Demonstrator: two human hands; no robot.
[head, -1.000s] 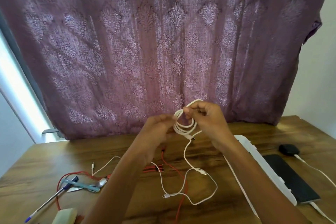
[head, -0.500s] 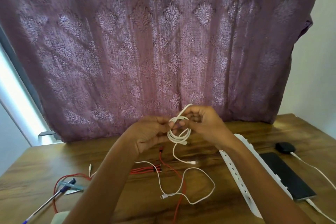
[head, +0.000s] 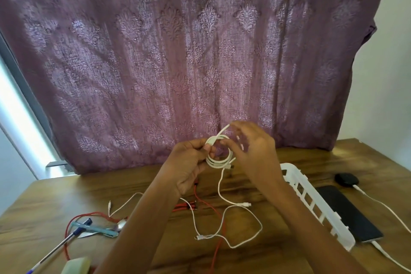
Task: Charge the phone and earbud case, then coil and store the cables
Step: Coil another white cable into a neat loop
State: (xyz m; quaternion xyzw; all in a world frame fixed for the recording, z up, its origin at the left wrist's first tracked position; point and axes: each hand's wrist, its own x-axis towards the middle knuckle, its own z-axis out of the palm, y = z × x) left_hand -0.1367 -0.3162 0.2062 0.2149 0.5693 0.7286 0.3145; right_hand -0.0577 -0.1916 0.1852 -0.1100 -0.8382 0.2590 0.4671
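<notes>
Left hand (head: 189,164): fingers (head: 201,147) were clamped on the left side of the coiled white cable (head: 219,159), held up above the counter (head: 100,189). Right hand (head: 255,151): fingers (head: 236,127) were motion-blurred but pinched the strand rising off the top of the coil. The cable's free tail hung down below the fingers to the counter, with its plug (head: 245,204) lying flat there. Below both hands, a second white cable (head: 262,227) lay in a loose loop across a red cable (head: 222,227). Just right of the right fingers was a white slotted basket (head: 311,202). Beyond it a black phone (head: 347,213) lay flat, with a phone lead (head: 387,256) at its near end. A black earbud case (head: 346,179) sat past the phone's far end with a charging lead (head: 382,206) running into it. Well off to the lower left of the left fingers were a blue pen (head: 55,249), a teal pen (head: 95,228), a spoon (head: 121,226) and a pale block (head: 75,266). A purple curtain (head: 200,51) hung behind the fingers.
</notes>
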